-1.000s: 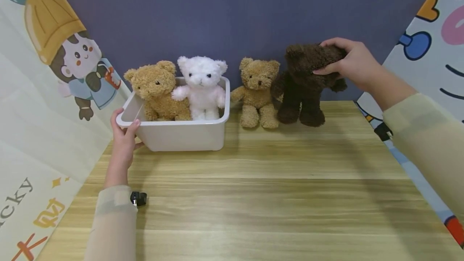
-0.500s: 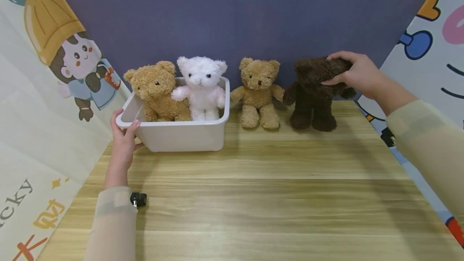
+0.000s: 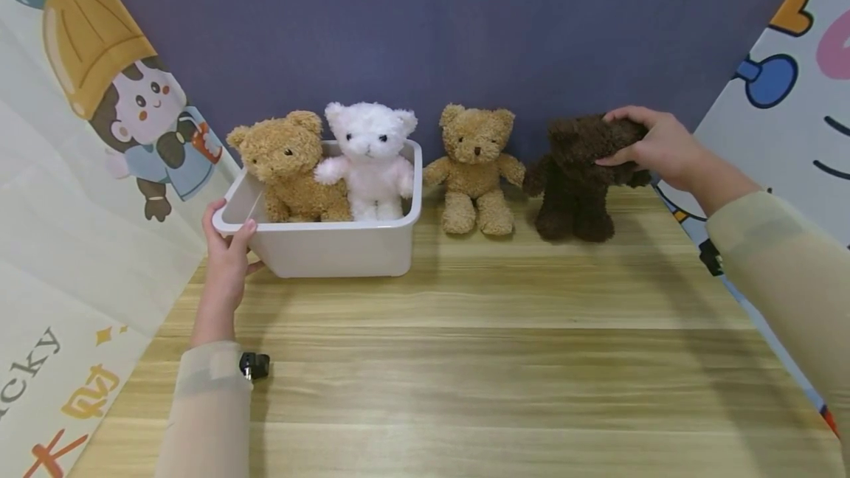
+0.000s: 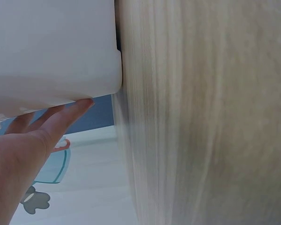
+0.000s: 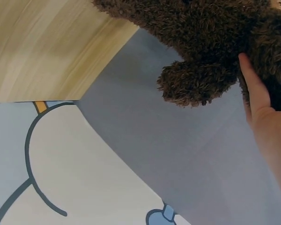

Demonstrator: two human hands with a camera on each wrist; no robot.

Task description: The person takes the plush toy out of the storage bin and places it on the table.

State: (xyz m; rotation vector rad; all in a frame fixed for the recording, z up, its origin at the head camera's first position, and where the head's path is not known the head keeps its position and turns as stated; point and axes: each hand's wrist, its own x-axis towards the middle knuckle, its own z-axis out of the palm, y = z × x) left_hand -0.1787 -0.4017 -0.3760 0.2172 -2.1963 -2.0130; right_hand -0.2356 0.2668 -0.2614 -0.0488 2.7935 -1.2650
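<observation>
My left hand [image 3: 226, 268] holds the front left corner of a white plastic bin [image 3: 335, 251], thumb near its rim; in the left wrist view its fingers [image 4: 68, 116] lie along the bin's side. Inside, a golden-brown teddy bear [image 3: 292, 168] and a white teddy bear [image 3: 373, 161] sit side by side. My right hand [image 3: 664, 150] grips a dark brown teddy bear [image 3: 574, 183] by its head, from the right and above. Its feet are low at the tabletop, and its face is turned down. Left of it sits a light tan teddy bear [image 3: 477, 172].
A wood-grain table [image 3: 465, 360] spreads out before me. Behind the bears rises a dark blue-grey wall [image 3: 425, 28]. Printed cartoon panels flank both sides, the left panel [image 3: 60, 190] close beside the bin.
The dark brown bear has moved right and down with my right hand, away from the tan bear, and its head now tips lower. My left hand and the bin have stayed put.
</observation>
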